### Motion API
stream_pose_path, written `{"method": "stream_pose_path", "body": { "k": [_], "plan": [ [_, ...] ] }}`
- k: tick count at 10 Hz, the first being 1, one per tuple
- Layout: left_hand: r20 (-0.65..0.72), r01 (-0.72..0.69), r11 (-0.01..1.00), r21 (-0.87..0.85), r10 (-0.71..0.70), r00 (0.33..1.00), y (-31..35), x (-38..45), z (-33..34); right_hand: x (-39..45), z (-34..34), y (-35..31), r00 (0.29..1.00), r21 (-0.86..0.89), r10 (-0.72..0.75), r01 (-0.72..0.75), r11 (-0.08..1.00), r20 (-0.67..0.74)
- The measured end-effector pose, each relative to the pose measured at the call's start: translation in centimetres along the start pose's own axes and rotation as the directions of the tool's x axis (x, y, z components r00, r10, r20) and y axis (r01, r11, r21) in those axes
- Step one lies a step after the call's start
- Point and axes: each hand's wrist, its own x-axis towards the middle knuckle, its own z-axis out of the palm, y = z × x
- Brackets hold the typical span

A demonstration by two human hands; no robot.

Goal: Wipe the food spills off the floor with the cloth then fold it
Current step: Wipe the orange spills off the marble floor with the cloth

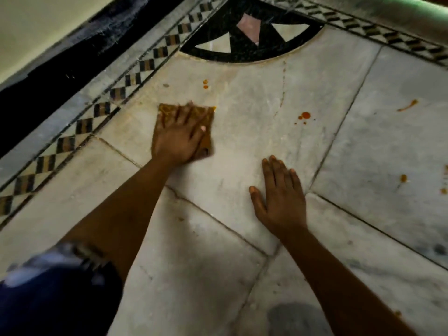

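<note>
A brown-orange patterned cloth [208, 117] lies flat on the white marble floor [242, 180]. My left hand [178, 138] presses down on the cloth with spread fingers, covering most of it. My right hand [278, 197] rests flat on the bare floor, fingers apart, holding nothing. Orange food spills dot the floor: two small drops [205, 84] beyond the cloth, a larger red-orange blot [305, 115] to its right, a streak [408, 105] at the far right, and small spots [403, 178] at the right edge.
A checkered black-and-tan border strip [97, 112] runs along the left, with a dark skirting and wall [36, 32] beyond. A black inlay with pale triangles [249, 32] fills the far corner. My dark blue sleeve [53, 294] shows at the bottom left.
</note>
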Motion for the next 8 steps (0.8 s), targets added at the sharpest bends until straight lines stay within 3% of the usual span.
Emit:
{"method": "stream_pose_path", "body": {
  "k": [1, 2, 3, 4, 5, 6, 7, 8],
  "plan": [
    [0.001, 0.169, 0.985, -0.042, -0.169, 0.986, 2.0, 4.5, -0.4, 2.3, 0.0, 1.7, 0.996, -0.033, -0.085, 0.086, 0.996, 0.038],
    [0.022, 0.113, 0.993, -0.039, -0.112, 0.993, 2.5, 4.7, -0.3, 2.9, 0.2, 1.7, 0.994, -0.033, -0.091, 0.093, 0.995, 0.060],
    [0.012, -0.174, 0.985, -0.005, 0.174, 0.985, 1.6, 0.7, 0.1, 2.8, 0.0, 1.8, 0.995, -0.027, -0.083, 0.085, 0.996, 0.064],
    [0.034, -0.245, 0.969, -0.043, 0.247, 0.969, -0.4, 0.0, -0.1, 2.8, -0.1, 1.8, 0.995, -0.008, -0.075, 0.075, 0.997, 0.070],
    [0.002, -0.030, 0.997, -0.078, 0.030, 1.000, 0.7, 2.3, 0.0, 2.7, 0.0, 1.8, 0.995, -0.006, -0.078, 0.078, 0.997, 0.065],
    [0.003, 0.035, 0.997, -0.062, -0.035, 0.999, 2.8, 1.6, 0.4, 2.8, -0.2, 1.7, 0.994, -0.004, -0.075, 0.076, 0.997, 0.076],
    [0.042, -0.218, 0.976, 0.013, 0.217, 0.975, 1.3, -2.6, 0.7, 2.7, -0.2, 1.7, 0.993, -0.004, -0.078, 0.078, 0.997, 0.084],
    [0.072, -0.168, 0.986, -0.020, 0.169, 0.983, -1.8, -3.1, 0.0, 2.7, -0.1, 1.8, 0.993, -0.006, -0.073, 0.074, 0.997, 0.088]
  ]
}}
